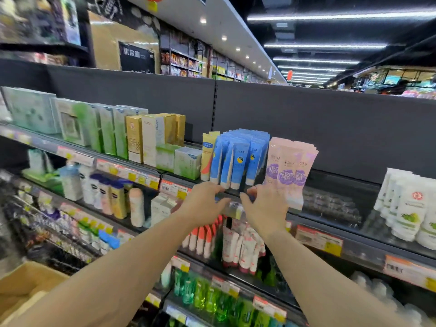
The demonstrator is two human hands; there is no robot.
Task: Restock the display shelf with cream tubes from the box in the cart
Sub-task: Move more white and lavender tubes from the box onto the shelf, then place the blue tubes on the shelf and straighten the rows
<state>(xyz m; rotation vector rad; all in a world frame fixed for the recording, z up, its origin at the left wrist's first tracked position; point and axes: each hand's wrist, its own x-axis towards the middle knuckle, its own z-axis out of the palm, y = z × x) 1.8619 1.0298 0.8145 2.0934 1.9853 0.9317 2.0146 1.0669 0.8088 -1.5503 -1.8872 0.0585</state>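
Both hands reach up to the top shelf [330, 182]. The blue tubes [238, 156] stand there in a tight bunch, caps down, packed in rows one behind the other. A yellow tube [208, 154] stands just beside them on one side, and pink tubes [289, 166] stand just beside them on the other.

The left hand [205, 204] is right under the front blue tubes. Its fingers are curled a little and spread apart, and the tips are at the caps. They hold nothing that can be seen.

The right hand [264, 211] is below the gap between the blue tubes and the pink tubes. Its fingers are bent and apart. The thumb is near the bottom of a blue tube. The other fingers are in front of the lowest pink tube, and it is hard to tell if they touch it.

A brown box [26, 286] sits low in the corner, well apart from the hands
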